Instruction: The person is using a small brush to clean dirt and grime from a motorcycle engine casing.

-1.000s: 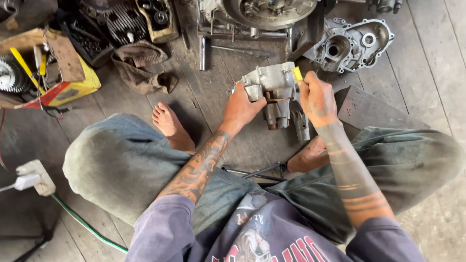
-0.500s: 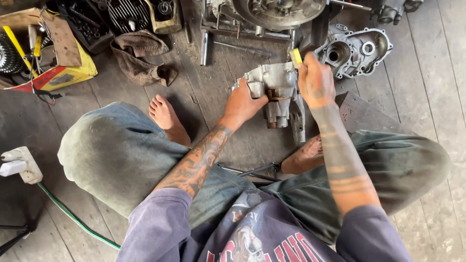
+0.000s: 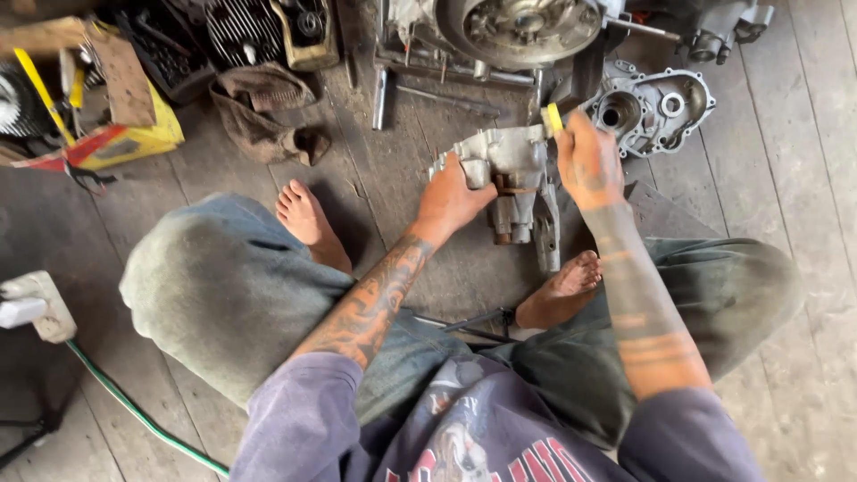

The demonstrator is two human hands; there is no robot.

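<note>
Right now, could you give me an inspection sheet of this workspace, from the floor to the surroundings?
Surface: worn grey plank floor; person sits on it barefoot.
Job's things: grey metal engine casing on the floor between the feet.
Clutter: brown rag, yellow box of tools, finned cylinder, engine cover, round engine block.
Hands: left hand grips the casing; right hand holds a yellow-handled tool against it.
Cables: green cable from white socket block.
Surroundings: nothing seen.
</note>
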